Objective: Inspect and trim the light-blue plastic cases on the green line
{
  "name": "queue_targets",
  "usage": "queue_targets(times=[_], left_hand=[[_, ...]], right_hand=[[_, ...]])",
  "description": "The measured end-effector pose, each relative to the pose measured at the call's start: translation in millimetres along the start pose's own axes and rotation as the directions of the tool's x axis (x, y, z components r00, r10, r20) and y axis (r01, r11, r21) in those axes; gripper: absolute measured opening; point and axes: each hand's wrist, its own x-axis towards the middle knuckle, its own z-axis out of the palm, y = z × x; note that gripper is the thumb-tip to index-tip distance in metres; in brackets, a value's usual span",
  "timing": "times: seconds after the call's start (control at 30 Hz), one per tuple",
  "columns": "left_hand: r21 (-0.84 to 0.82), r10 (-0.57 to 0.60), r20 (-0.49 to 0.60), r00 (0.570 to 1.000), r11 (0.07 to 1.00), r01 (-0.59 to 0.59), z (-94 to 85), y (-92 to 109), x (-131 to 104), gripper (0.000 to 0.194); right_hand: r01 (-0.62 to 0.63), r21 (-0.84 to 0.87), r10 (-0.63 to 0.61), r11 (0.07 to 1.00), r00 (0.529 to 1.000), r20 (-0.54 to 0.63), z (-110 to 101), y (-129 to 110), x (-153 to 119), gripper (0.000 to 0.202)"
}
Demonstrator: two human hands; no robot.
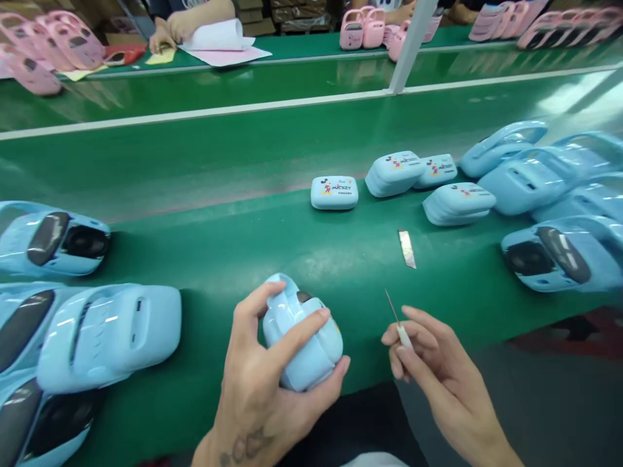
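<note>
My left hand (272, 383) is wrapped round a light blue plastic case (309, 347) above the green table, thumb and fingers on its sides and top. To its right, my right hand (438, 370) pinches the white handle of a thin pointed tool (403, 335), whose needle-like tip points up and left, apart from the case. Beyond the hands a short silvery blade-like strip (407, 249) lies flat. Farther back sits a light blue cover with a printed mouse figure (334, 193), beside stacks of similar covers (395, 170).
Blue cases pile up at the left (111, 331) and right (525, 178). A white rail (195, 115) crosses behind the green table (219, 253), with an upright post (411, 48). Past it are pink cases (73, 42), papers (217, 42) and another person's hands (172, 32).
</note>
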Motion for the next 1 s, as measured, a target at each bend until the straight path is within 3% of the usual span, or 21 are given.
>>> queue_targets(times=[0.07, 0.13, 0.23, 0.3, 0.43, 0.53, 1.0], left_hand=[[0.053, -0.060, -0.052, 0.997, 0.997, 0.063, -3.9, 6.6, -15.2, 0.040], [0.088, -0.068, -0.066, 0.996, 0.993, 0.073, -3.3, 11.4, -22.6, 0.040], [0.107, -0.043, -0.043, 0.998, 0.993, 0.047, 2.4, 17.2, -24.2, 0.038], [0.117, -0.044, -0.049, 0.998, 0.992, 0.050, 6.1, 20.8, -24.4, 0.036], [0.120, -0.086, -0.091, 0.992, 0.988, 0.096, 8.1, 24.2, -28.1, 0.034], [0.108, -0.096, -0.102, 0.990, 0.988, 0.107, 7.3, 22.6, -30.6, 0.033], [0.090, -0.100, -0.062, 0.993, 0.990, 0.105, 4.5, 19.7, -33.2, 0.034]], right_hand=[[0.058, -0.164, -0.050, 0.985, 0.997, 0.052, 5.1, -2.6, -2.8, 0.045], [0.184, -0.296, -0.138, 0.937, 0.976, 0.168, 11.1, -9.2, -1.2, 0.037], [0.361, -0.332, -0.249, 0.872, 0.909, 0.334, 21.4, -25.5, 6.0, 0.029], [0.414, -0.337, -0.287, 0.845, 0.885, 0.368, 26.4, -37.2, 9.1, 0.031], [0.432, -0.458, -0.237, 0.777, 0.875, 0.422, 29.1, -51.4, 6.4, 0.021], [0.458, -0.503, -0.215, 0.733, 0.857, 0.468, 32.2, -53.3, 3.6, 0.026], [0.455, -0.586, -0.168, 0.671, 0.862, 0.478, 46.5, -58.8, 8.2, 0.027]])
